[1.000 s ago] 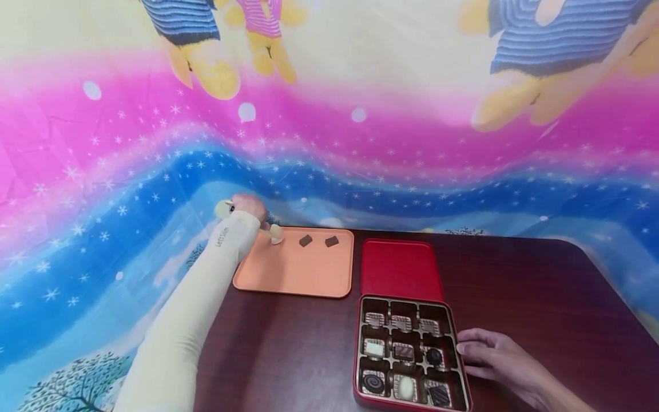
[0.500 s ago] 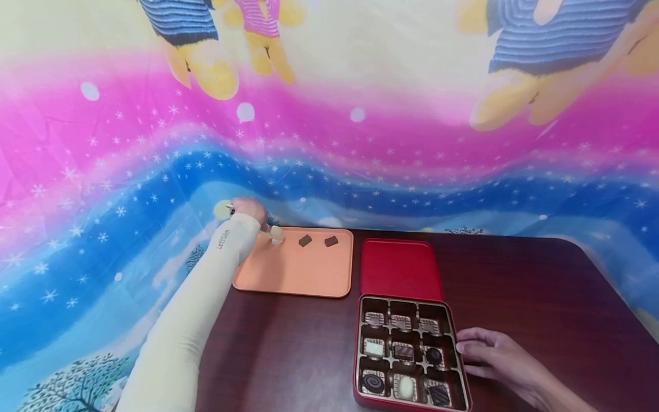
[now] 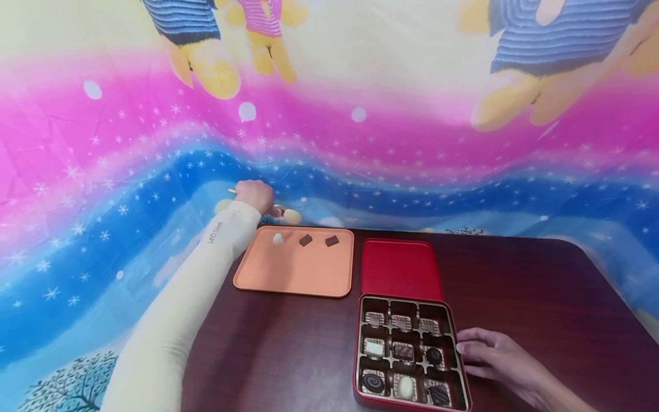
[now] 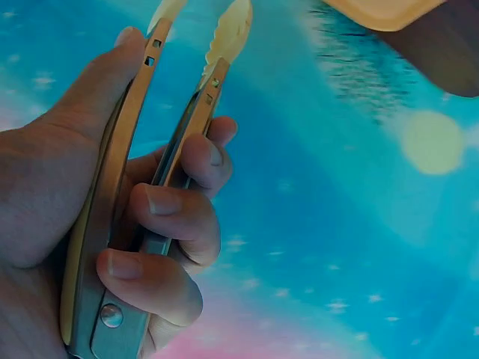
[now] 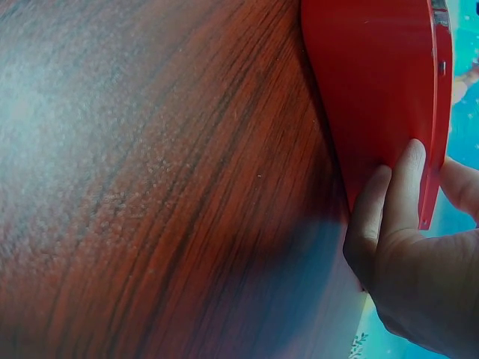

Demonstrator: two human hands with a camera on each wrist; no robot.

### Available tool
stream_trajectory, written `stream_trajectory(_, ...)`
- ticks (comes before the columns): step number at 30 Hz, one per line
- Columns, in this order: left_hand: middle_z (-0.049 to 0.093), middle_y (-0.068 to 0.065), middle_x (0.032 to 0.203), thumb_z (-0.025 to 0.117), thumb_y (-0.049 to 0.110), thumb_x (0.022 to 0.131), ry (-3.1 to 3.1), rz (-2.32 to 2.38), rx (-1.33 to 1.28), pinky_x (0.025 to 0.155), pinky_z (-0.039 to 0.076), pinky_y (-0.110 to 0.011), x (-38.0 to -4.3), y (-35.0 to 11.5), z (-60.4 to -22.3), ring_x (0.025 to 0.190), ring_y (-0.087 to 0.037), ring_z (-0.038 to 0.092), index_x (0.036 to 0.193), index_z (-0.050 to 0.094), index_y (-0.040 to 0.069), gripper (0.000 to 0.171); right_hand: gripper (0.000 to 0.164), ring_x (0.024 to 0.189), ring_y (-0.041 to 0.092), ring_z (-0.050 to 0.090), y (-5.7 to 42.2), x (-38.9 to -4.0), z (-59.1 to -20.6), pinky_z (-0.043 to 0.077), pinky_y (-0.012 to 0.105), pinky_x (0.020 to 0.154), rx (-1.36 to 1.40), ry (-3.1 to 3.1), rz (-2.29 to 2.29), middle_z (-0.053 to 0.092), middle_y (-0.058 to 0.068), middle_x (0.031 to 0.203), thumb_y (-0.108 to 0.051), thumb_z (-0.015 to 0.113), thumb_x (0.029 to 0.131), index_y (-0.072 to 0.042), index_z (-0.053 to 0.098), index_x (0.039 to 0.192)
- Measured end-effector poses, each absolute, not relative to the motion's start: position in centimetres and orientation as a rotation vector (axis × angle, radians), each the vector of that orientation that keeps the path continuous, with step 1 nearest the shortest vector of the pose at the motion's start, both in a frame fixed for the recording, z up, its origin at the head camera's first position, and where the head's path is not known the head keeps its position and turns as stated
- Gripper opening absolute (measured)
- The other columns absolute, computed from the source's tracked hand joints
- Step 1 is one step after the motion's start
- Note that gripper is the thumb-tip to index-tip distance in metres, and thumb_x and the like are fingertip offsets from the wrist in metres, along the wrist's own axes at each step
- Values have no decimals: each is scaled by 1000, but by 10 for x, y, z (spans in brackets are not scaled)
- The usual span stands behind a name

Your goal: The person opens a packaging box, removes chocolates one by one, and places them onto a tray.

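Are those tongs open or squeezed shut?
Open: the tongs in the left hand have their cream tips apart, a gap showing between them.

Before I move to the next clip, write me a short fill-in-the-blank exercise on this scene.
The left hand grips a pair of ____.
The tray bears one white piece and ____ brown pieces.
The right hand touches a red box with ____ compartments.
In its nearest row, the white chocolate sits in the ____ compartment.

Missing words: tongs; two; nine; middle.
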State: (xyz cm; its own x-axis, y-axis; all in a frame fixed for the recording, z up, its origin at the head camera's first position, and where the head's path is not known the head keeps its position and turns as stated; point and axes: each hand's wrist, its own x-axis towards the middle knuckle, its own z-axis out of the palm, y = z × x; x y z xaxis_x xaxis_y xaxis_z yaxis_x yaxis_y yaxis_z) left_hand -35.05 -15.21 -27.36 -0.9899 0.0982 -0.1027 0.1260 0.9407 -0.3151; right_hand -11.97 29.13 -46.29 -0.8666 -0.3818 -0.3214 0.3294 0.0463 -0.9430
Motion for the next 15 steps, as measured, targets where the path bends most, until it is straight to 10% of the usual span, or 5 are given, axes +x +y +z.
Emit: stream_trajectory(15, 46, 0, 65, 57, 66, 72, 2984, -596, 542, 43, 36, -32, -300, -91, -261, 58, -18, 45, 70, 57, 16, 50, 41, 103, 27, 55, 292, -119, -464, 45, 43, 86, -53, 1832, -1878, 55, 15, 111, -12, 53, 91, 12, 38, 119)
